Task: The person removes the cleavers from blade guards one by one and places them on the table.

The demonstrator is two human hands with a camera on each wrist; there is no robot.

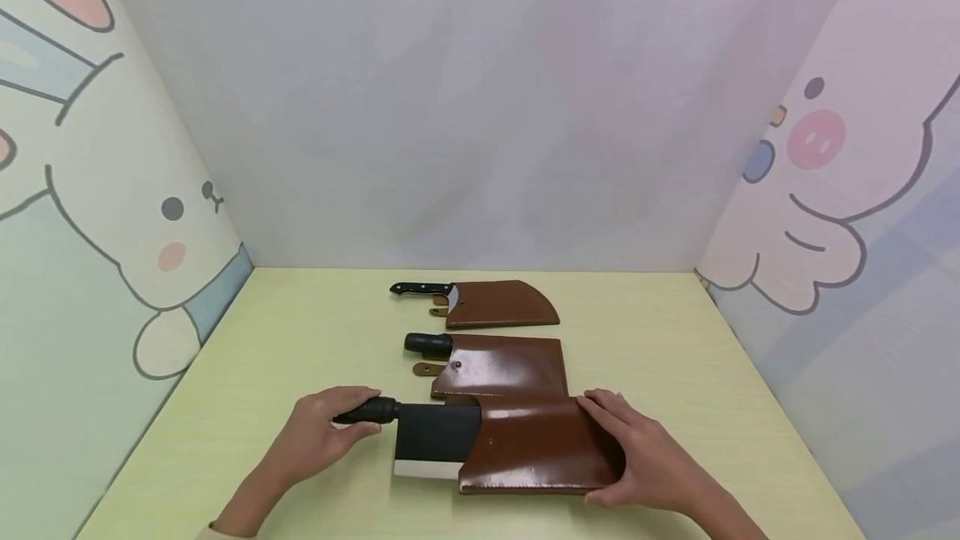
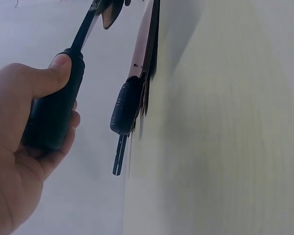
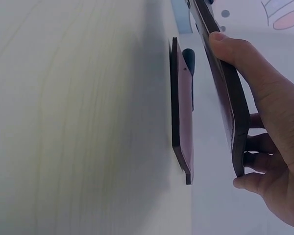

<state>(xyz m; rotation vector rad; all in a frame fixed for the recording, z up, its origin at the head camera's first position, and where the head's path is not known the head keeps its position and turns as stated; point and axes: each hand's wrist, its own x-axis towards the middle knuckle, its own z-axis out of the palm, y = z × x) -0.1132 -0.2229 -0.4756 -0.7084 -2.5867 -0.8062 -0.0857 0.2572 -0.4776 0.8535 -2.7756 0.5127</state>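
A black cleaver (image 1: 435,440) lies partly inside a brown leather sheath (image 1: 536,448) near the table's front edge, its blade about half out. My left hand (image 1: 318,432) grips the cleaver's black handle (image 1: 367,412) (image 2: 51,117). My right hand (image 1: 645,457) holds the sheath's right end, thumb on top (image 3: 235,54) and fingers curled under its edge. Behind it lies a second sheathed knife (image 1: 495,365) (image 3: 182,107) with a rounded black handle (image 2: 125,105). A third sheathed knife (image 1: 480,302) with a riveted black handle lies farther back.
The pale yellow-green table (image 1: 300,340) is enclosed by a plain back wall and side walls with cartoon animal prints (image 1: 172,232). Bare tabletop lies to the left and right of the row of knives.
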